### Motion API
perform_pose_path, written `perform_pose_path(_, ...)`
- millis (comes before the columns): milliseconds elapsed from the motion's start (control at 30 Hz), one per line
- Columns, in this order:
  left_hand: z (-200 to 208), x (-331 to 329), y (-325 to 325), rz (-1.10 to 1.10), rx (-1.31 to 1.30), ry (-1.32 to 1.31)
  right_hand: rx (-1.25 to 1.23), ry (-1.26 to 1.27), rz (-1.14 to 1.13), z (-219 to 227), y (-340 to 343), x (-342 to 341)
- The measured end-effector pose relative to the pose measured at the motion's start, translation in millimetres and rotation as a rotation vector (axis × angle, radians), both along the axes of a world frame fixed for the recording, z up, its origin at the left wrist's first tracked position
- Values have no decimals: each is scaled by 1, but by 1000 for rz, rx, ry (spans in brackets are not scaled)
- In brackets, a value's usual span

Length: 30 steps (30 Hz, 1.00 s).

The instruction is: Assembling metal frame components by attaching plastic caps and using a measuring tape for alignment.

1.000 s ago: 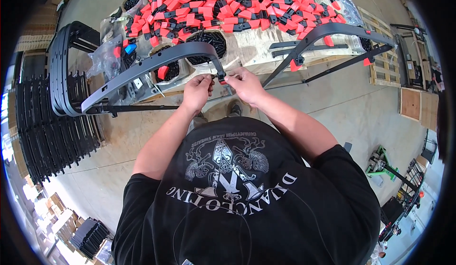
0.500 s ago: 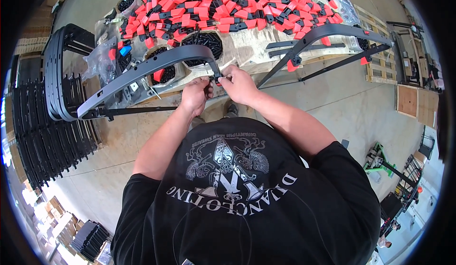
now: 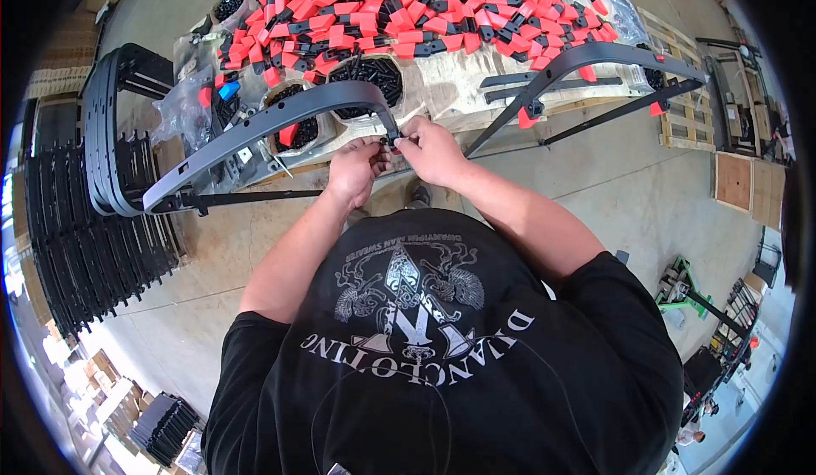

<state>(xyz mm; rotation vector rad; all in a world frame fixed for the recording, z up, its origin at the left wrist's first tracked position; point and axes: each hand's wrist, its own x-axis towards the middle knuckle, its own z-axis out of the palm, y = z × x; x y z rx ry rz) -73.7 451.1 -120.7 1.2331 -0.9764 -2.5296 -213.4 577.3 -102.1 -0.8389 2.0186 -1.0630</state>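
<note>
Right hand [image 3: 432, 155] pinching the end of the curved grey frame [image 3: 276, 113] at upper centre! Left hand [image 3: 354, 172] curls alongside; can't tell its grip. Arching from mid-left, it looks stiff, weighty, best grasped around the bar.

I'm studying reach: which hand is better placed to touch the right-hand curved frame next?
Probably the right hand: it is nearer the right-hand curved frame, while the left hand sits farther left.

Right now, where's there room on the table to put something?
The bare pale wooden tabletop between the black rod-like parts and the flat black bars. Crowded: under the heaped red and black pieces and around the clear plastic bag.
</note>
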Motion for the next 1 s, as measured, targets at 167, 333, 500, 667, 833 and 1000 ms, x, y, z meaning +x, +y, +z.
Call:
perform_pose_path(167,7,-3,-4,-97,-139,-87,10,65,13,7,0,1)
perform_pose_path(333,14,-10,-1,-241,-308,-278,11,81,27,6,-1,-1)
perform_pose_path(500,19,-18,-5,-296,-215,-328,-15,97,44,2,-1,-1)
perform_pose_path(667,20,-16,-9,-383,-329,-340,36,165,83,9,-4,-1)
perform_pose_path(833,9,-1,-1,-271,-521,-104,35,181,81,10,-4,-1)
perform_pose_path(1000,-3,8,-5,-107,-599,88,47,129,43,14,-2,1)
